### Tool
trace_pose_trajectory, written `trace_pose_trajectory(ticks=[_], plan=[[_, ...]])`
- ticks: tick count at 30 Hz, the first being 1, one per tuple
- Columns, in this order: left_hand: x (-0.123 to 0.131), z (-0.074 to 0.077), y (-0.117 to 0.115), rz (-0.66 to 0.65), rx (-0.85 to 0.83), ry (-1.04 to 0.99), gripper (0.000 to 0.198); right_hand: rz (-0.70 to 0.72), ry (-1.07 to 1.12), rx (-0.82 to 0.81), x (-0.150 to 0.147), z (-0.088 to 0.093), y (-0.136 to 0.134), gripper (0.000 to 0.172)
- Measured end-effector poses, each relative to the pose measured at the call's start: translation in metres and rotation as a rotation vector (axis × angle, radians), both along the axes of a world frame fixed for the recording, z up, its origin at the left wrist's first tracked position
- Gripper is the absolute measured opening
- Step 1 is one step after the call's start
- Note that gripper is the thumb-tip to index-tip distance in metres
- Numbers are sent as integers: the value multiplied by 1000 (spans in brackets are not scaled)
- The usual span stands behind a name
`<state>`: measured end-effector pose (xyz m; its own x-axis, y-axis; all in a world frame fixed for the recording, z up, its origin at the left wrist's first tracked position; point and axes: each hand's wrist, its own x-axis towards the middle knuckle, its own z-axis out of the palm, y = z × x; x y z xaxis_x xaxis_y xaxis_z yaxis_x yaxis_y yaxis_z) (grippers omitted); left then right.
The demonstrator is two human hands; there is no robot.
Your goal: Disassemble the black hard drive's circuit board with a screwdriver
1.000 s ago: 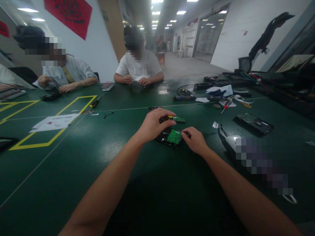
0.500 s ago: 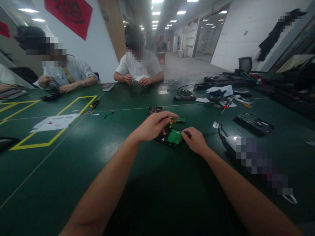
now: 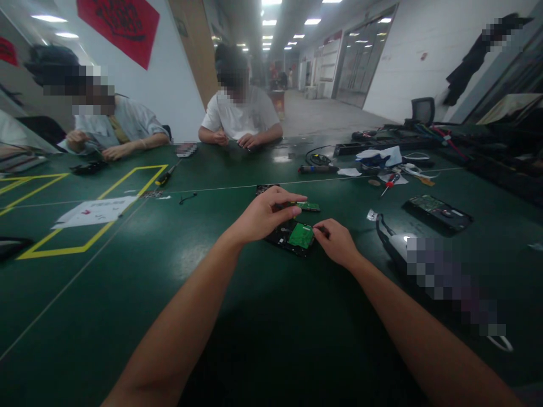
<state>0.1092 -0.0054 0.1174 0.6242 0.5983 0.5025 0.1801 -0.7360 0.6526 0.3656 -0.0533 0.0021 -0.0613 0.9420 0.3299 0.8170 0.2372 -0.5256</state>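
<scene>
At the middle of the dark green surface [image 3: 127, 294], between the person's two hands, a black hard drive [image 3: 285, 242] lies flat with its green circuit board [image 3: 301, 235] uppermost, a placing that presumably leaves the board open to work from above. The left hand [image 3: 265, 216] arches over the far left part of the drive, thumb and forefinger extended side by side; what this grip encloses, if anything, is hidden, and whether it is closed cannot be told. The right hand [image 3: 337, 244] is set at the drive's right edge, fingers curled inward and thumb tip meeting the rim; the contact seems meant to keep the body from turning, though whether the edge is pinched or only braced cannot be told. Just beyond the left fingertips lies a loose green board [image 3: 311, 207], its nearness suggesting a part set within easy reach. A second drive [image 3: 262, 189], partly covered by the left hand, lies behind; a third drive [image 3: 438, 213] rests well apart to the right, perhaps so as not to crowd the working spot. Farther back lie a red-handled screwdriver [image 3: 392, 180] and a dark cylindrical tool [image 3: 318, 169], probably placed there to leave both hands room.
</scene>
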Motion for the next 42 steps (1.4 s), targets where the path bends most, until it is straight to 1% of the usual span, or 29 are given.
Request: trace_pose_trajectory(ticks=[2,4,9,11,14,18,20,22,27,33,35,38,42], plan=[[0,0,0,-2,-13,-15,29,1,5,-9,0,0,0,20],[0,0,-1,-31,-50,-25,27,-3,6,-12,-1,1,-1,20],[-2,4,-3,-119,-212,10,28,-16,10,-22,-1,1,-1,20],[-2,4,-3,-134,-241,11,29,-17,5,-17,-1,1,-1,19],[-2,4,-3,-127,-207,7,28,-11,-1,-11,-1,0,0,20],[-1,2,-3,-29,-73,-28,23,-5,4,-18,0,1,-1,21],[0,1,-3,13,-49,-42,23,-7,-3,-17,-1,2,-1,20],[1,1,-4,29,-50,-31,23,-6,-5,-13,-1,2,0,19],[1,2,-4,-11,-79,-16,24,-5,7,-2,-1,1,0,18],[1,6,-7,-159,-279,-22,32,-12,17,-3,-1,0,-1,18],[1,7,-7,-189,-309,-33,33,-15,15,-7,-1,0,-1,18],[2,7,-7,-173,-291,-22,32,-15,20,-16,-1,1,-1,18],[1,3,-5,-97,-205,-16,26,-16,21,-28,-2,2,-2,18]])
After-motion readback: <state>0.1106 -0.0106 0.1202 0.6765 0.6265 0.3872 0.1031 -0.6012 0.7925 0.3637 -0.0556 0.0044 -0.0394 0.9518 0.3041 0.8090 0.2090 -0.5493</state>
